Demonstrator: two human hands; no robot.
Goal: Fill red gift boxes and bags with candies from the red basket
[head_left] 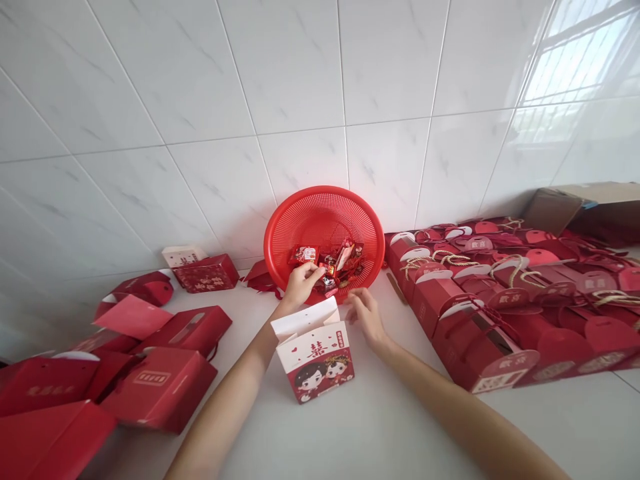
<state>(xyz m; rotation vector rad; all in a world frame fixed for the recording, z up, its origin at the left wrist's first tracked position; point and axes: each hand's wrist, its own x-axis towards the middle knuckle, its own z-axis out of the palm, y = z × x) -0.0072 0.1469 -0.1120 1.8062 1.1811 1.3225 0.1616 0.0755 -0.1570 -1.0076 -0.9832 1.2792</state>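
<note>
A white and red gift box (317, 363), printed with two cartoon figures and a double-happiness sign, stands on the white surface with its top flap up. Behind it a red plastic basket (325, 213) leans tilted against the wall, holding several small wrapped sweets (353, 257). My left hand (300, 285) reaches past the box to the front of the basket, thumb and finger closed on a red wrapped candy (329, 270). To the right of the box's top, near the basket's lower rim, is my right hand (366, 315). Its fingers are bent and apart, with nothing visible in them.
On the right stand rows of closed red gift boxes (450, 293) with cord handles, a brown carton (560, 207) behind them. More red boxes (155, 387) lie scattered at left. A small white and red box (205, 270) sits by the tiled wall (300, 80).
</note>
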